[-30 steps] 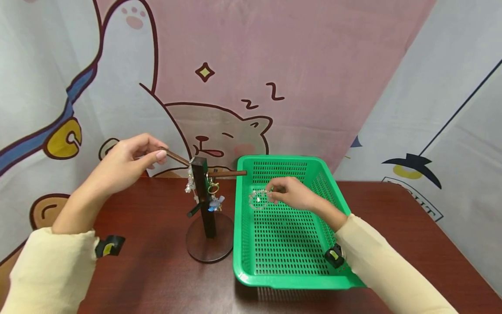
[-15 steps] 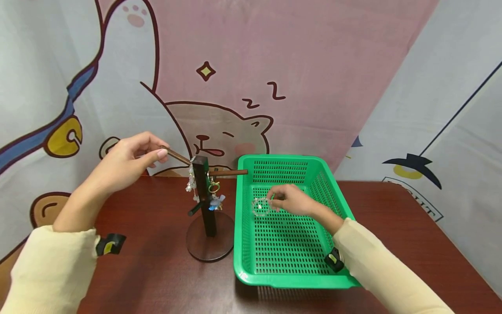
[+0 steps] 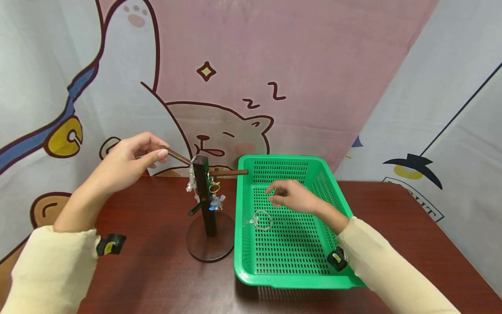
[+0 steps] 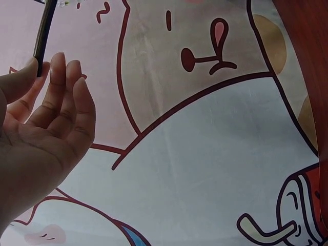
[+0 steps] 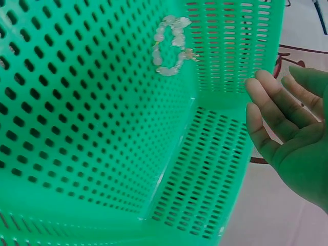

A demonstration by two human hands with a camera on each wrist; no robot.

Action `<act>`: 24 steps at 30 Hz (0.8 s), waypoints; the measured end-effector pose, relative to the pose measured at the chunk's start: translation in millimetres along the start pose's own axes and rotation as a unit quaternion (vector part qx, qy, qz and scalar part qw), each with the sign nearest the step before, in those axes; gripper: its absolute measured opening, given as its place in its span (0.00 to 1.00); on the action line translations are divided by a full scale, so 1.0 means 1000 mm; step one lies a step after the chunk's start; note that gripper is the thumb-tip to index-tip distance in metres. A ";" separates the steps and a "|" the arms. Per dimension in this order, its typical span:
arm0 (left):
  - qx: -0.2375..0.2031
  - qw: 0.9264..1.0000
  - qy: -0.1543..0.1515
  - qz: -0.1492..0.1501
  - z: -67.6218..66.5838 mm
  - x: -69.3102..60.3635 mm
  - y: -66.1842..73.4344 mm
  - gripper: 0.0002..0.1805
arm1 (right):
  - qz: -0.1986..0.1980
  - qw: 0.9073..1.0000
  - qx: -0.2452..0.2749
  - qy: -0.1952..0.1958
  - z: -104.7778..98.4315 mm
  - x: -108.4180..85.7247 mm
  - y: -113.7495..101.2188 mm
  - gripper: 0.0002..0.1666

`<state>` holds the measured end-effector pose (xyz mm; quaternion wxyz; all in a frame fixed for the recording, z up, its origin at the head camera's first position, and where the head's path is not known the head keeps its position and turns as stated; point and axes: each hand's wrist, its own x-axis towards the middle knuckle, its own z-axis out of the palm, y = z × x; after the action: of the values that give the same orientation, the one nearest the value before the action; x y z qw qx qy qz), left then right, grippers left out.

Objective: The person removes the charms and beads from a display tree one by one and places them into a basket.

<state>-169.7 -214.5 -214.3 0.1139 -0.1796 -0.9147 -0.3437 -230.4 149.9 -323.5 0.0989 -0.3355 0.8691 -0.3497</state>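
My left hand [image 3: 135, 157] pinches the tip of a wooden peg [image 3: 177, 155] on a dark jewelry stand [image 3: 204, 196] with a round base. A clear beaded bracelet [image 3: 191, 179] hangs by the post on that side, and a charm with a gold ring and blue piece [image 3: 215, 201] hangs under the right-hand peg [image 3: 229, 172]. Above the green basket [image 3: 303, 282], my right hand [image 3: 294, 196] holds nothing, its fingers parted and loosely bent. A clear beaded bracelet [image 3: 263, 220] lies inside the basket; the right wrist view shows this bracelet [image 5: 171, 46] apart from the fingertips.
The basket stands just right of the stand's round base [image 3: 209, 248] on a reddish-brown table [image 3: 157, 270]. A cartoon-printed cloth [image 3: 313, 78] hangs behind the table. Another short dark peg [image 3: 196, 208] juts from the post toward the front.
The bracelet has left my right hand's fingers and dropped onto the basket floor. Those fingers have spread apart and the hand rose slightly. My left hand stays on the peg.
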 end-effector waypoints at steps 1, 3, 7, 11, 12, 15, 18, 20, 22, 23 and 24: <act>0.000 1.000 0.000 0.000 0.000 0.000 0.000 0.12 | -0.002 1.000 0.000 0.002 -0.001 0.000 -0.002 0.10; 0.001 1.000 0.002 -0.002 0.000 0.000 0.001 0.12 | -0.008 1.000 0.001 0.003 -0.003 -0.001 -0.007 0.11; 0.003 1.000 0.002 -0.001 0.000 0.000 0.002 0.12 | -0.028 1.000 -0.001 0.003 -0.005 -0.001 -0.019 0.13; 0.007 1.000 0.001 0.008 0.000 0.000 0.001 0.13 | -0.048 0.999 -0.005 -0.001 -0.005 0.000 -0.036 0.16; 0.007 1.000 0.001 0.008 0.000 -0.001 0.001 0.13 | -0.051 0.999 -0.006 -0.003 -0.005 0.001 -0.041 0.16; 0.007 1.000 0.001 0.009 0.000 -0.001 0.001 0.12 | -0.060 0.998 -0.010 -0.009 -0.003 0.003 -0.052 0.19; 0.007 1.000 0.000 0.009 0.000 0.000 0.001 0.12 | -0.073 0.997 -0.009 -0.013 0.000 0.006 -0.062 0.21; 0.005 1.000 0.002 0.005 0.000 0.000 0.001 0.12 | -0.085 0.996 -0.009 -0.015 0.002 0.008 -0.068 0.21; 0.004 1.000 0.002 0.002 0.000 0.000 0.001 0.12 | -0.097 0.995 -0.009 -0.016 0.004 0.011 -0.073 0.21; 0.003 1.000 0.002 0.001 0.000 0.000 0.001 0.12 | -0.103 0.995 -0.011 -0.015 0.005 0.012 -0.075 0.21; 0.003 1.000 0.002 0.001 0.000 0.000 0.001 0.12 | -0.106 0.994 -0.014 -0.014 0.006 0.013 -0.077 0.21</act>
<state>-169.9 -214.1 -213.6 0.1164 -0.1793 -0.9155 -0.3408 -198.0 96.9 -275.0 0.0689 -0.4320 0.8318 -0.3417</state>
